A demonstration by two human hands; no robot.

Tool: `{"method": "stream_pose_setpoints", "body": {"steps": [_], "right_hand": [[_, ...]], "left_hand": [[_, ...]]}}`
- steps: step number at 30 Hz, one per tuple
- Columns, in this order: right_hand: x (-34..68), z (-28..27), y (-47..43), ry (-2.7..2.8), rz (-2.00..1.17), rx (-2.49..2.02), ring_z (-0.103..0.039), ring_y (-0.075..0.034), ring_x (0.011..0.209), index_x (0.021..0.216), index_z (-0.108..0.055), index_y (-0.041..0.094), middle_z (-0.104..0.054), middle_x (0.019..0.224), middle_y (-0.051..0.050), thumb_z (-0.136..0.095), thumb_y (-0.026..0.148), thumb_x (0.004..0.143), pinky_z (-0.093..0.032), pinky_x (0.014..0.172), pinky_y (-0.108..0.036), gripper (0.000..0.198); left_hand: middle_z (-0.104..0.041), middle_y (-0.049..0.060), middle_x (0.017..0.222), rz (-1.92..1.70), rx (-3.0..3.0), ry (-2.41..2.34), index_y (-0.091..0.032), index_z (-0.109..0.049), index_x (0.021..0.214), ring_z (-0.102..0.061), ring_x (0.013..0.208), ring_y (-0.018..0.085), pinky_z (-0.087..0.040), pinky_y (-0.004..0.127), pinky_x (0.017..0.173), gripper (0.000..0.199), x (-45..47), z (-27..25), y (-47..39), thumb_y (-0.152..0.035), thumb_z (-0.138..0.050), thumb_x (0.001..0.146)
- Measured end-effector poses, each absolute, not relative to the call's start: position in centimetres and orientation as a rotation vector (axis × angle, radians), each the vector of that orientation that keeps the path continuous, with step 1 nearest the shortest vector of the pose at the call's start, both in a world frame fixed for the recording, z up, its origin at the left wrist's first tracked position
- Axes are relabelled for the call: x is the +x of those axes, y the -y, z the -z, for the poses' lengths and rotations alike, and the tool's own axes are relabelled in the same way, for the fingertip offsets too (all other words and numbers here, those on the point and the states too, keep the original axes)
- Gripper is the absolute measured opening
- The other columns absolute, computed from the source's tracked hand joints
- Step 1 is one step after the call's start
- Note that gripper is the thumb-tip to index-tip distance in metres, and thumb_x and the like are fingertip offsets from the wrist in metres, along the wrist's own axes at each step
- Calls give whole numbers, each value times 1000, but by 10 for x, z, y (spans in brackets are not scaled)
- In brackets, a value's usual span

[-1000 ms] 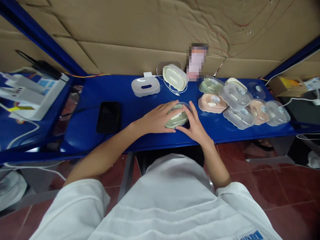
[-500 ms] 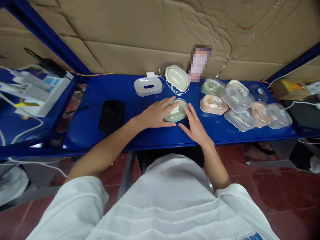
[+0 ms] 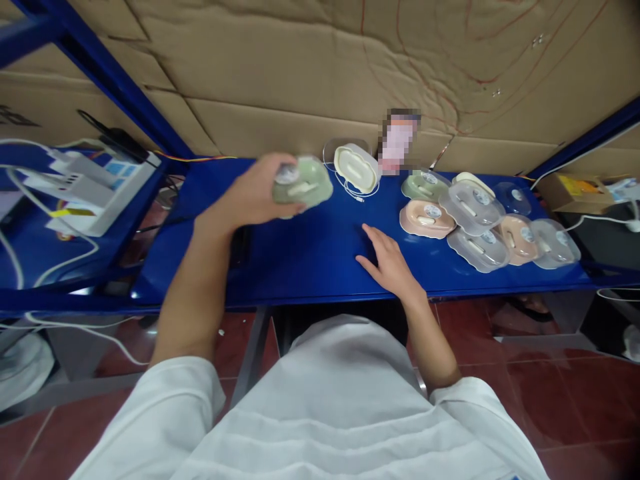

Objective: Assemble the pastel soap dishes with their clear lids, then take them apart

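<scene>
My left hand (image 3: 253,192) grips a pale green soap box (image 3: 314,183) by its left end, thumb below and fingers over the top. The box has a clear lid, a round label and a small whitish bar on top. It is held up above the left part of the blue table (image 3: 310,260). My right hand (image 3: 387,263) rests low over the table, empty, its thumb and fingers apart. Right of it sits a peach soap box (image 3: 427,220) under a clear lid. The white oval dish seen earlier is hidden behind the held box and left hand.
A cream scalloped dish (image 3: 356,168) and a coiled white cable (image 3: 357,195) lie at the back, beside a blurred-out phone-like shape (image 3: 399,140). Several lidded boxes cluster at the right, including a grey one (image 3: 473,205). A power strip (image 3: 107,193) with cables stands left.
My left hand has picked up the green soap box and carried it left and back from between both hands. My right hand has stayed nearly in place.
</scene>
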State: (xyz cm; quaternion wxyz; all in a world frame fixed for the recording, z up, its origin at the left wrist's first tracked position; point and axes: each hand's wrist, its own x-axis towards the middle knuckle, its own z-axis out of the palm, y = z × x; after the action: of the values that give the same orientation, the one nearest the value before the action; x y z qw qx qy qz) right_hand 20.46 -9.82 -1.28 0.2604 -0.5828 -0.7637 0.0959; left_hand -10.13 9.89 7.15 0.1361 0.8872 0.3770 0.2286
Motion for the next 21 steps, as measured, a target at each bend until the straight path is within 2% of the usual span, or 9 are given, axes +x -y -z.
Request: {"method": "stream_pose_setpoints", "body": {"steps": [2,4,6,8,12,15,18,20,21], "right_hand": [[204,11,97,2072,-248,-1591,-45,-36,159,175,-24,30,-46,171,-15,-48,49,112,-43,126,-63,70],[205,5,91,2069,-185,-1600,-45,-36,159,173,-32,28,-47,170,-16,-46,50,112,-43,127,-61,66],[209,-5,74,2059,-77,-1594,-45,-36,159,169,-40,24,-47,169,-17,-43,52,113,-41,130,-58,63],[217,-16,45,2034,20,-1584,-41,-36,160,167,-43,20,-45,171,-19,-37,54,113,-37,133,-58,64],[235,-21,-33,1854,70,-1606,-38,-37,162,170,-34,18,-44,171,-21,-27,65,112,-33,132,-64,75],[241,-5,-76,1643,-50,-1633,-51,-38,151,169,-33,21,-54,161,-21,-25,77,108,-41,126,-66,83],[243,10,-85,1610,-164,-1624,-64,-36,132,164,-43,25,-66,144,-17,-39,81,104,-50,116,-63,82],[243,12,-76,1712,-204,-1606,-66,-34,122,155,-54,26,-69,135,-14,-52,75,103,-52,112,-59,71],[243,11,-68,1779,-216,-1602,-66,-34,120,151,-59,27,-69,132,-13,-57,68,103,-52,110,-58,63]], "left_hand": [[-57,8,155,-754,2592,-1322,-21,-47,155,-55,141,27,-45,46,125,90,-126,-69,-120,-76,-70,88],[-56,17,155,-782,2549,-1476,-8,-47,153,-53,144,33,-42,56,126,104,-148,-61,-139,-87,-62,86],[-57,18,154,-709,2485,-1599,-5,-48,151,-53,143,38,-44,56,120,112,-164,-51,-153,-93,-60,82],[-56,20,155,-587,2422,-1703,-5,-49,149,-55,141,38,-46,56,118,115,-172,-40,-164,-95,-61,78],[-57,21,154,-475,2392,-1726,-5,-48,148,-56,134,30,-47,55,118,106,-176,-24,-174,-86,-68,83],[-52,18,160,-414,2380,-1724,-10,-45,154,-53,139,29,-46,53,119,99,-174,-23,-170,-77,-73,87],[-41,16,171,-450,2438,-1703,-18,-35,166,-39,157,38,-39,63,123,99,-160,-31,-158,-73,-71,92],[-35,18,175,-554,2573,-1601,-18,-32,170,-31,162,43,-33,69,128,96,-141,-38,-144,-67,-68,96],[-32,18,177,-571,2630,-1532,-18,-33,170,-31,163,42,-32,68,130,91,-129,-40,-136,-63,-66,99]]}}
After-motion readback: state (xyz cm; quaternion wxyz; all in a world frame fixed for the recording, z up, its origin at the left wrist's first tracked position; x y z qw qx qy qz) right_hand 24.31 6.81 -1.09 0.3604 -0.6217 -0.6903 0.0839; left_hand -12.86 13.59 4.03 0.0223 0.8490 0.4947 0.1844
